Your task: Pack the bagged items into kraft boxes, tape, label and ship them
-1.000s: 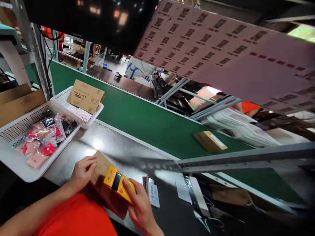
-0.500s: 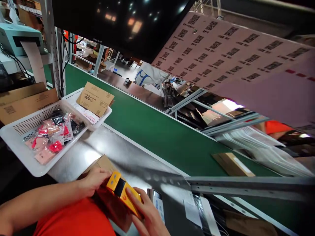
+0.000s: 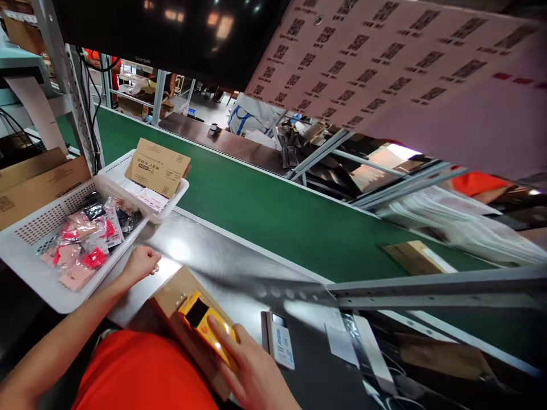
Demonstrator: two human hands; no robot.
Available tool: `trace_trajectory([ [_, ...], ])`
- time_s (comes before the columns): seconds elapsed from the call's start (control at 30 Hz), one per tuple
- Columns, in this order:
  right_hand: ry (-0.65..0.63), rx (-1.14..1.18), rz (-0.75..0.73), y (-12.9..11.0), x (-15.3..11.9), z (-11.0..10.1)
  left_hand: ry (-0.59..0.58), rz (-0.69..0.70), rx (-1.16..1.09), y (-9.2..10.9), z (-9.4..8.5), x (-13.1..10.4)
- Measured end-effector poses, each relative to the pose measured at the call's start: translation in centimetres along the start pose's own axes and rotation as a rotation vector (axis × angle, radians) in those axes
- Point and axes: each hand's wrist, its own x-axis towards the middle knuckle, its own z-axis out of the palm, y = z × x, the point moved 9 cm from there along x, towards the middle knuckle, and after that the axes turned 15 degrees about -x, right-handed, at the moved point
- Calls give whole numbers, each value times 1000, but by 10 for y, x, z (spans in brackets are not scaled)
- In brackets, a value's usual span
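With the right hand [image 3: 256,364] clamped on a yellow tool [image 3: 208,326], the box [image 3: 184,279] beneath could slip (left hand [image 3: 140,264] curled, off it).

One long green conveyor belt [image 3: 265,213]. On it: one brown-and-white cardboard parcel [image 3: 410,256]. Near side: two bare hands [image 3: 140,263] [image 3: 256,367], two white perforated plastic baskets [image 3: 25,267] [image 3: 174,199], one yellow-and-black plastic handheld tool [image 3: 216,340], one long brown cardboard box [image 3: 183,279]. Above it: one black flat monitor [image 3: 171,42].
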Motion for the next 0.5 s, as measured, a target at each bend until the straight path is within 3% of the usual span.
trace_trajectory([
  [0.3,-4,-100,64,-19,23,-19,139,263,113,7,-11,3],
  [0.4,-62,-119,85,-24,33,-23,117,199,24,-17,-9,14],
  [0.5,-72,-130,110,-28,42,-29,56,112,-2,-49,7,19],
])
